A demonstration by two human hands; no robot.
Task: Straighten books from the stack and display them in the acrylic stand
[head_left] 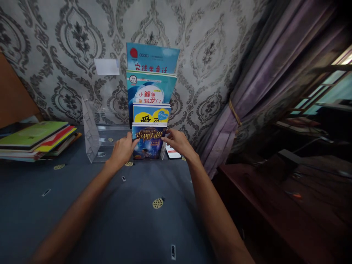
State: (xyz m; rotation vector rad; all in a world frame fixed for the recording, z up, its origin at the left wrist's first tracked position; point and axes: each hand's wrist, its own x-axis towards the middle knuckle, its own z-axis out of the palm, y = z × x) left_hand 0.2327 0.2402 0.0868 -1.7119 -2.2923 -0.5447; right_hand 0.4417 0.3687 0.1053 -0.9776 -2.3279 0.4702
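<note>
A dark blue book (147, 149) with gold lettering stands upright in the front step of a clear tiered rack (89, 134). My left hand (122, 148) holds its left edge, thumb at the front cover. On the opposite edge, my right hand (179, 142) grips near the top corner with thumb and fingers. Behind it rise a blue-and-yellow book (140, 113), a teal book (133, 88) and a taller blue book (154, 54), each partly covered by the one in front. The rack's left half holds no books.
A stack of books (35, 137) lies at the left on the dark blue tablecloth (123, 220). Behind the right hand is a phone (173, 153) with a lit screen. A purple curtain (225, 121) hangs at right, beside a dark red cabinet (247, 190). Patterned wallpaper (209, 51) backs the table.
</note>
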